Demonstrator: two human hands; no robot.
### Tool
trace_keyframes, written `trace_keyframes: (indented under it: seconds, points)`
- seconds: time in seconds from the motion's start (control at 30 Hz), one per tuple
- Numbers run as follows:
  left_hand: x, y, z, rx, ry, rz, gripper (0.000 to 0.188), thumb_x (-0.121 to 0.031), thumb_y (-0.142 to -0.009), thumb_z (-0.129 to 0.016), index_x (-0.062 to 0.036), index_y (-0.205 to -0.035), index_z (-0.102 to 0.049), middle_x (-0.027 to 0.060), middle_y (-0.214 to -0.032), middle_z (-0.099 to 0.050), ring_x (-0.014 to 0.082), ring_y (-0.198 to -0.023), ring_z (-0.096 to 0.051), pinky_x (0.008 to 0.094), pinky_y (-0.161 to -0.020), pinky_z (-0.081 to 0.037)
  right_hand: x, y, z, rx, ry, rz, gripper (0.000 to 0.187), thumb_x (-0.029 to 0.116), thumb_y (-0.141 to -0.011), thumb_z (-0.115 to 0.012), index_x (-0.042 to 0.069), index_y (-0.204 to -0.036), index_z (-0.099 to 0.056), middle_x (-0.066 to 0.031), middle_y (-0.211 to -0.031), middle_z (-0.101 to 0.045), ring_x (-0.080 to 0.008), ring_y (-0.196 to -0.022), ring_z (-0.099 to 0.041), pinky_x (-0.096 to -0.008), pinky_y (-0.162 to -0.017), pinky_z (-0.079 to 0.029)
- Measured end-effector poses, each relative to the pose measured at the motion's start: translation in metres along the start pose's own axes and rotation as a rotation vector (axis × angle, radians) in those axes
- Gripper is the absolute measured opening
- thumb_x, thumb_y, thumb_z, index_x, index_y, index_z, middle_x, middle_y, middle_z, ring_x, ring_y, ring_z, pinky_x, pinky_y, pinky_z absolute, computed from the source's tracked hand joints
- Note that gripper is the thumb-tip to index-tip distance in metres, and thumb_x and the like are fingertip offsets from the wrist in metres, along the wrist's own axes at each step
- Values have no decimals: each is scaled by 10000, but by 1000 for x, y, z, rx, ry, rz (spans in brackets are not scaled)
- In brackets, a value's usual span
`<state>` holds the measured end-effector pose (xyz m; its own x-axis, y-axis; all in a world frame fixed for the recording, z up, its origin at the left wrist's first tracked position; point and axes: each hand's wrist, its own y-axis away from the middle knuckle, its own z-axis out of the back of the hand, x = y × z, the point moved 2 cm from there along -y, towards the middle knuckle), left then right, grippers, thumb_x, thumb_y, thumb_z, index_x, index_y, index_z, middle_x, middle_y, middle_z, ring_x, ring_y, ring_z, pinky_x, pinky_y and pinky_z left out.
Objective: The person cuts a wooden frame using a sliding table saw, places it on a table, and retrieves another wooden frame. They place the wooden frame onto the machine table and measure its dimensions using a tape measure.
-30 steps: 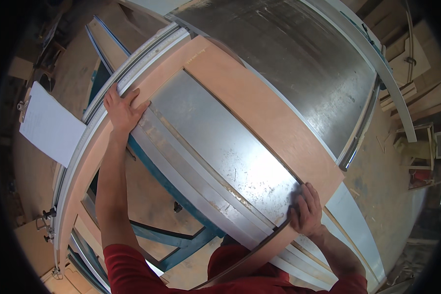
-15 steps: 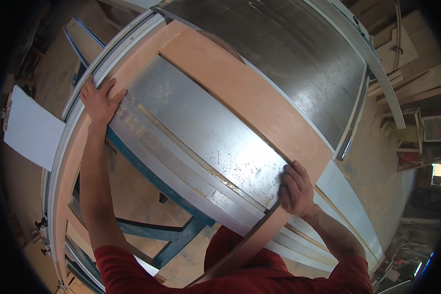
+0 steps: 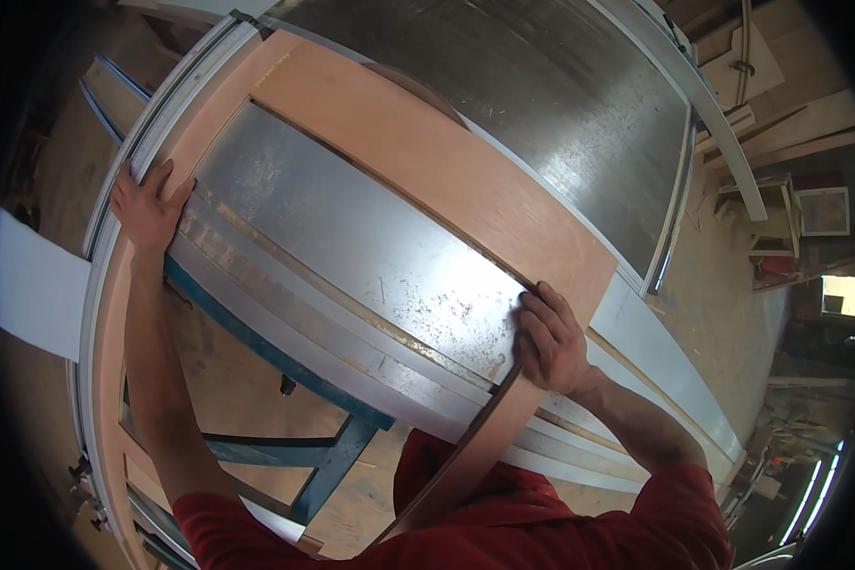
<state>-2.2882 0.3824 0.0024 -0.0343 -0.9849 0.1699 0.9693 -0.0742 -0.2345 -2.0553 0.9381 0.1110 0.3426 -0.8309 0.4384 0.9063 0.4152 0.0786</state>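
Two hands grip one wooden frame (image 3: 446,180): the left hand (image 3: 147,211) lies open on its side, the right hand (image 3: 551,340) closes around a rail. Two metal sheets (image 3: 351,247) show, perhaps.

Bright even daylight, soft sheen on the metal sheet (image 3: 351,237) at centre, blown-out window (image 3: 844,295) at right edge, dark vignette in the corners, straight edges bowed by fisheye, slight blur toward the rim
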Motion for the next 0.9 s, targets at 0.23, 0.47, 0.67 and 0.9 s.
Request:
trace_keyframes:
  seconds: [0.23, 0.47, 0.67, 0.9]
  points:
    - [-8, 5, 16, 35, -55, 3, 557, -615, -830, -723, -243, -1245, -738, 237, -1458, -469, 411, -1352, -435, 528, -1134, -296, -9, 14, 19, 0, -3, 28, 389, 37, -745, -703, -58, -1114, -625, -270, -1249, -612, -499, -1258, -537, -561, -1072, -465]
    - [-9, 8, 30, 57, -89, -9, 575, -606, -844, -715, -250, -1295, -717, 240, -1478, -456, 413, -1382, -419, 532, -1149, -287, -18, 22, 33, -2, -14, 37, 389, 38, -742, -712, -56, -1113, -644, -250, -1257, -616, -483, -1280, -532, -545, -1069, -476]
    - [-4, 9, 30, 1, -120, -50, 559, -608, -845, -718, -298, -1311, -703, 224, -1462, -465, 404, -1369, -436, 529, -1142, -302, -24, 27, 44, 11, 7, 23, 398, 46, -749, -721, -45, -1133, -662, -235, -1267, -618, -468, -1294, -529, -542, -1063, -483]
    - [20, 5, 24, -36, -144, -67, 553, -632, -852, -698, -350, -1328, -684, 211, -1461, -469, 400, -1364, -451, 533, -1132, -326, -26, 30, 57, -18, -7, 30, 398, 40, -750, -725, -29, -1139, -672, -219, -1263, -628, -456, -1296, -534, -529, -1059, -492]
